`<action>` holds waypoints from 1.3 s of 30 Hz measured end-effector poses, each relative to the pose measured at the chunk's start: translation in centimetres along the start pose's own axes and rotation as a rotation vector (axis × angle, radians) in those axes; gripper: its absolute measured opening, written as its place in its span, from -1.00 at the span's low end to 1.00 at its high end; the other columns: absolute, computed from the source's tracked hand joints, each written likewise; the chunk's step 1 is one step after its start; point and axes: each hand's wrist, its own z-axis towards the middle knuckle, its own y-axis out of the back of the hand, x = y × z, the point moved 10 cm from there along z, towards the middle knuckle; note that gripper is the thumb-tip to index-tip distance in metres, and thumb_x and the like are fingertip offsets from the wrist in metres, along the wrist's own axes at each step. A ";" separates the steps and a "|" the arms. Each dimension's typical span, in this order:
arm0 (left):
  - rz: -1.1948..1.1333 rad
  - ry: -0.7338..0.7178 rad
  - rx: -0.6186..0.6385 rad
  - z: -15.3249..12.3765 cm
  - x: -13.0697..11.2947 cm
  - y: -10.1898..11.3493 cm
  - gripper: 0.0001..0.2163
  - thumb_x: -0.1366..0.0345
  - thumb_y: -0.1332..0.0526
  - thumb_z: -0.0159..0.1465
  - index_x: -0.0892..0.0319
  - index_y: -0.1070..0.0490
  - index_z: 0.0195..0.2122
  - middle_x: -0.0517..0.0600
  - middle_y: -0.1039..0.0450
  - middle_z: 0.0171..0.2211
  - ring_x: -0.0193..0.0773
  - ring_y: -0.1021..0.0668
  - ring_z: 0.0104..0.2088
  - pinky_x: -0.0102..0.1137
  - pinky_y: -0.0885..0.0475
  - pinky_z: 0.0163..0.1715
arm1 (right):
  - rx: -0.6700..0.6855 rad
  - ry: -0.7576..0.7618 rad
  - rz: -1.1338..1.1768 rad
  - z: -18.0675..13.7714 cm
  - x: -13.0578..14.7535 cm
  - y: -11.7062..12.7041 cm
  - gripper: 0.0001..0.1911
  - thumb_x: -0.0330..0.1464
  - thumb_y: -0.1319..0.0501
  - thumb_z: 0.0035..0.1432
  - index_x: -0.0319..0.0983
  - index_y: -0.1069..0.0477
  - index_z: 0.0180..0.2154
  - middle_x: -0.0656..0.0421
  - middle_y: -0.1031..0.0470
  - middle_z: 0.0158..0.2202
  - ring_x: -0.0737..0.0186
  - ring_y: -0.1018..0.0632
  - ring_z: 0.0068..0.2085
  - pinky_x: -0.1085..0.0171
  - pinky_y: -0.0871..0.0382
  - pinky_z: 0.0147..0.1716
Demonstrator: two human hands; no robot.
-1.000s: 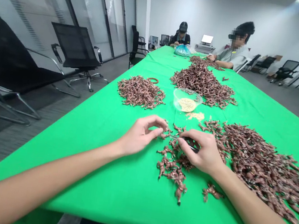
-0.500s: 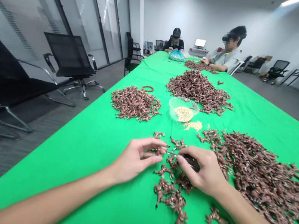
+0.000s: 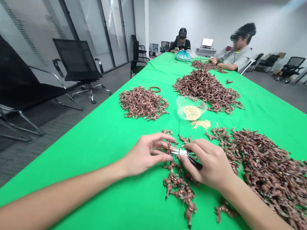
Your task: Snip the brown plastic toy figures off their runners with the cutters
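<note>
My left hand (image 3: 149, 154) is closed with its fingertips around a small brown horse figurine (image 3: 169, 147). In my right hand (image 3: 212, 164) is a pair of pliers or nippers (image 3: 180, 152) with silver jaws and dark handles. The jaws point left and meet the figurine or lie right beside it; contact is hard to make out. Under and in front of the hands several loose horse figurines (image 3: 180, 191) lie on the green cloth (image 3: 93, 199), and one more figurine (image 3: 223, 210) rests below my right wrist.
A large figurine pile (image 3: 277, 177) spreads at the right. Farther off are a smaller pile (image 3: 143, 103), a brown ring (image 3: 155, 89), a clear bowl (image 3: 177, 109) of pale bits with some spilled, and another big pile (image 3: 204, 88). Two people sit at the far end near a blue bag (image 3: 183, 55).
The pliers' silver jaws show more plainly now and reach the figurine in my left hand. The whole view has shifted slightly, with the near table things appearing higher.
</note>
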 end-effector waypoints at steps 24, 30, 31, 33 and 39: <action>-0.038 0.008 0.049 -0.1 -0.3 -0.9 -0.47 0.34 -0.48 0.04 0.27 -0.38 0.03 0.13 -0.59 -0.17 -0.11 -0.65 -0.18 -0.22 -0.58 -0.12 | -0.073 0.075 -0.031 -0.3 0.9 1.0 -0.79 -0.26 -0.20 0.22 -0.29 -0.45 -0.28 0.15 -0.47 -0.41 0.28 -0.44 -0.43 0.29 -0.25 -0.48; -0.079 -0.004 0.076 -0.3 -0.2 -1.0 -0.49 0.35 -0.48 0.06 0.24 -0.37 0.03 0.15 -0.60 -0.13 -0.16 -0.65 -0.17 -0.32 -0.56 -0.16 | -0.101 0.097 -0.068 -0.4 0.9 0.9 -0.81 -0.28 -0.22 0.21 -0.31 -0.45 -0.27 0.14 -0.45 -0.41 0.28 -0.43 -0.43 0.29 -0.26 -0.47; -0.090 -0.003 0.082 -0.3 -0.2 -1.1 -0.49 0.36 -0.48 0.06 0.24 -0.37 0.03 0.15 -0.60 -0.12 -0.16 -0.65 -0.17 -0.33 -0.56 -0.15 | -0.097 0.097 -0.065 -0.5 0.9 0.8 -0.81 -0.29 -0.22 0.21 -0.31 -0.45 -0.26 0.14 -0.45 -0.41 0.28 -0.43 -0.43 0.29 -0.26 -0.47; -0.110 0.006 0.090 -0.4 -0.2 -1.1 -0.50 0.36 -0.47 0.08 0.23 -0.37 0.03 0.14 -0.60 -0.12 -0.17 -0.65 -0.19 -0.31 -0.56 -0.15 | -0.089 0.096 -0.057 -0.5 0.8 0.7 -0.81 -0.29 -0.22 0.21 -0.31 -0.45 -0.26 0.14 -0.45 -0.41 0.28 -0.43 -0.42 0.29 -0.28 -0.46; -0.129 0.031 0.095 -0.4 -0.1 -1.1 -0.50 0.36 -0.46 0.09 0.23 -0.36 0.04 0.14 -0.60 -0.11 -0.17 -0.66 -0.21 -0.26 -0.56 -0.12 | -0.085 0.105 -0.053 -0.7 0.8 0.5 -0.82 -0.29 -0.23 0.21 -0.30 -0.44 -0.25 0.14 -0.46 -0.40 0.27 -0.44 -0.42 0.28 -0.30 -0.44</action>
